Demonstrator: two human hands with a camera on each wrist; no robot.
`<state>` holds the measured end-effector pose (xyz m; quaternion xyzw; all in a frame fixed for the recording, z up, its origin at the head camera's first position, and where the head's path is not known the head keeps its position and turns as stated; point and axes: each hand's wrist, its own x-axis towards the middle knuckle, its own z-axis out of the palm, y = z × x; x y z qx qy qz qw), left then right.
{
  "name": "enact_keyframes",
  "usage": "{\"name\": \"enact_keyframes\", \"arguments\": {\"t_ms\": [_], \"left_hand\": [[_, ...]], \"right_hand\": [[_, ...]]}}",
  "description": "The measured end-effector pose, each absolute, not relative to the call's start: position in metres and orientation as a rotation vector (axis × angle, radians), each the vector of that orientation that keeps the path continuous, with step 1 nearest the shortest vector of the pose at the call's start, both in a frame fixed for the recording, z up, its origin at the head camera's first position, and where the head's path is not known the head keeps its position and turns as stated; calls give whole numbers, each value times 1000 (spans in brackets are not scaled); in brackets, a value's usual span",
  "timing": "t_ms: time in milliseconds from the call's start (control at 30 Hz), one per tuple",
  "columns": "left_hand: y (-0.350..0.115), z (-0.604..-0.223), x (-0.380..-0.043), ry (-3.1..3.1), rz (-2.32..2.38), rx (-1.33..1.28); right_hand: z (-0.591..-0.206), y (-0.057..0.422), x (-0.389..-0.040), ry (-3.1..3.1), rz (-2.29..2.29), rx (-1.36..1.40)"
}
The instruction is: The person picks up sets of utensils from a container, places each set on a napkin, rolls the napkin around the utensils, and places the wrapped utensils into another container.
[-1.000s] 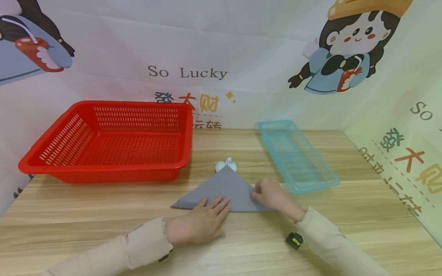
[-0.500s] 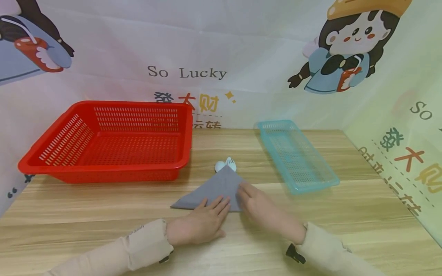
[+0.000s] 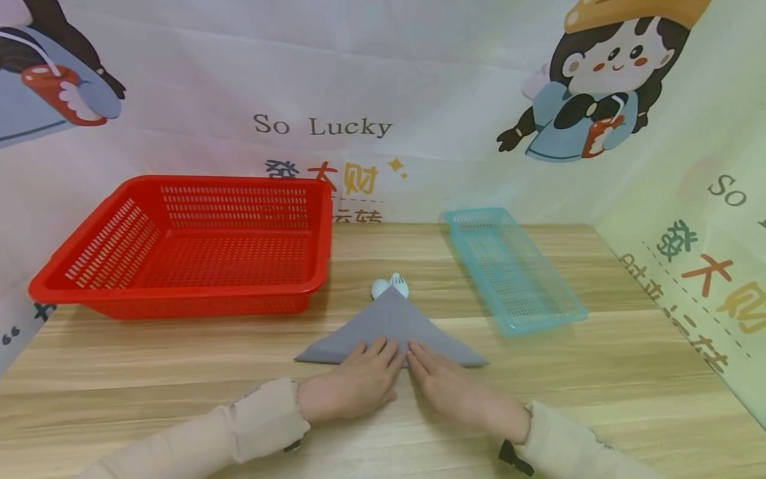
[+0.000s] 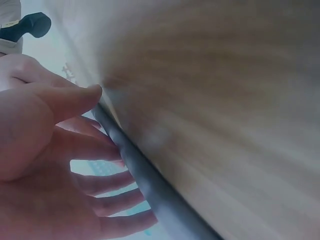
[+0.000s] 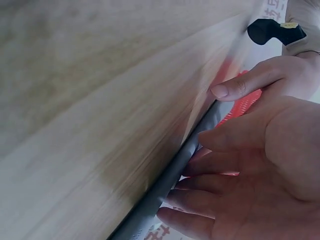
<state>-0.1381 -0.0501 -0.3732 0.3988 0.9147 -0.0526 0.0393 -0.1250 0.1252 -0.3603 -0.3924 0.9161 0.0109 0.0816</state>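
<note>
A grey cloth (image 3: 391,319) lies folded into a triangle on the table, its tip pointing away from me. From under that tip stick out the white heads of a spoon (image 3: 380,288) and a fork (image 3: 399,285); their handles are hidden. My left hand (image 3: 359,382) rests with straight fingers on the cloth's near folded edge, left of the middle. Close beside it, my right hand (image 3: 457,386) presses the same edge with extended fingers. Both wrist views show the fingers lying over the cloth's rolled-looking fold (image 4: 150,180), with the thumbs at the table side.
A large red basket (image 3: 179,293) stands at the back left of the wooden table (image 3: 179,426). At the back right lies a narrow light-blue basket (image 3: 509,279). A printed cloth backdrop (image 3: 419,86) hangs behind and to the sides.
My right hand has come from the cloth's right corner inward to the middle, its fingers now straight beside the left hand. The right corner shows again. The left hand has shifted slightly right.
</note>
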Motion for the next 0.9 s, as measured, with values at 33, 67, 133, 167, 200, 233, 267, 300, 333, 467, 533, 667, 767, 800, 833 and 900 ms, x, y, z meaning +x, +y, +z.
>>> {"name": "enact_keyframes", "arguments": {"t_ms": [33,67,133,167,200,233,267,300,333,467,533,667,767,800,833,900], "left_hand": [[-50,-373,-138,2797,-156,1217],[-49,-374,-138,2789,-157,1216],[-49,-373,-138,2770,-175,1228],[-48,-372,-138,2760,-170,1234],[-48,-372,-139,2748,-171,1240],[-48,-371,-139,2735,-170,1244],[-48,-370,-138,2728,-165,1246],[-48,-370,-138,2722,-153,1247],[-47,-369,-138,2714,-127,1240],[-47,-369,-138,2683,-70,1205],[-46,-370,-138,2665,-56,1189],[-45,-371,-139,2642,-69,1161],[-44,-370,-139,2637,-62,1142],[-44,-370,-139,2634,-59,1137],[-44,-370,-139,2630,-57,1133],[-43,-369,-139,2626,-55,1129]], "right_hand": [[-361,126,-125,2743,29,-1185],[-362,126,-125,2746,27,-1195],[-363,127,-125,2755,8,-1201],[-363,128,-125,2761,-3,-1200],[-364,128,-125,2766,-13,-1195],[-364,128,-125,2771,-20,-1188],[-365,129,-125,2774,-23,-1181],[-365,129,-125,2778,-25,-1172],[-365,129,-124,2778,-28,-1166],[-365,130,-124,2780,-18,-1158],[-365,131,-124,2777,-23,-1150],[-364,131,-124,2776,-19,-1134],[-365,131,-124,2777,-20,-1131],[-365,131,-124,2778,-21,-1135],[-364,130,-124,2778,-20,-1135],[-364,130,-124,2782,-31,-1131]]}}
